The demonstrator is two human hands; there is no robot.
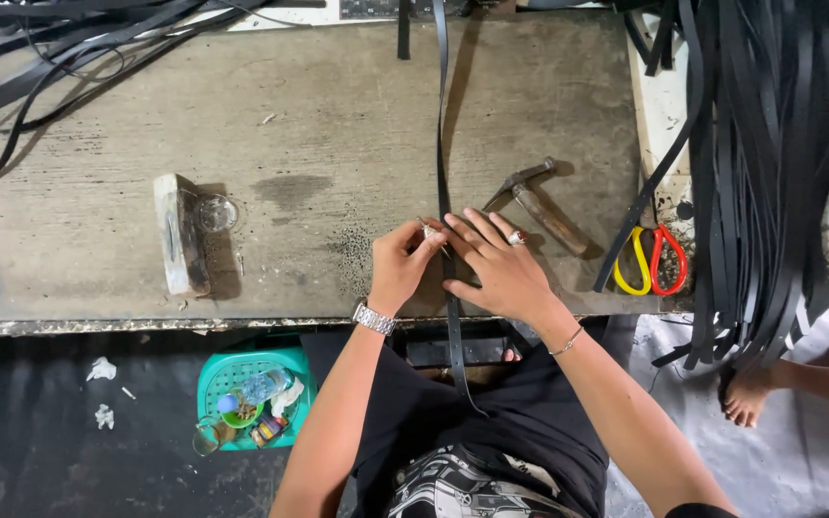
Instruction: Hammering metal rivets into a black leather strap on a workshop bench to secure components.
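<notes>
**Fitting work on a black strap at the bench edge**

The person sits at a worn wooden workbench (290,125) with one long black strap (441,144) running from the far edge, across the top and down over the lap. The step in hand appears to be setting a small metal fitting (429,230) onto the strap. The left hand (397,269) is closed in a pinch on that fitting, just left of the strap; what kind of fitting it is cannot be made out, being small and half covered by the fingers. The right hand (501,269) lies open and flat, fingers spread, pressing the strap against the bench directly beside the pinch.

In my judgement the next move calls for a steady hold-down and exact placement of the fitting on the strap.

A hammer (534,197) lies just beyond the right hand. Yellow-and-red scissors (654,259) lie further right, near a hanging bundle of black straps (779,173). A metal block (177,235) stands well to the left.
</notes>
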